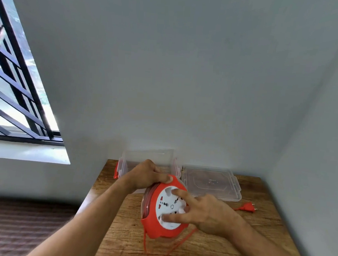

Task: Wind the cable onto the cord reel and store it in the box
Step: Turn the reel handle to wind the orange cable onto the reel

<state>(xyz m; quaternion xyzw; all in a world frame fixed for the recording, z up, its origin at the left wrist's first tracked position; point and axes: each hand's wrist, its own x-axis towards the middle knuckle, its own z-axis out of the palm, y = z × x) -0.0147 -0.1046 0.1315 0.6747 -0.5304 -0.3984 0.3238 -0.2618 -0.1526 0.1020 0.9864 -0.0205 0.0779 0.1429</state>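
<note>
An orange cord reel (pixel 157 226) with a white socket face stands tilted on edge on the wooden table (pixel 236 244). My left hand (pixel 147 175) grips its top rim, thumb on the orange edge. My right hand (pixel 204 212) has its fingers curled into the recesses of the white disc. Loose orange cable (pixel 172 248) loops below the reel toward the table's front. Its orange plug (pixel 246 207) lies on the table to the right. The clear plastic box (pixel 148 156) with orange latches stands open behind the reel.
The box's clear lid (pixel 212 184) lies flat on the table to the right of the box. Grey walls close in behind and on the right. A barred window (pixel 13 89) is at the left, and dark striped flooring lies beyond the table's left edge.
</note>
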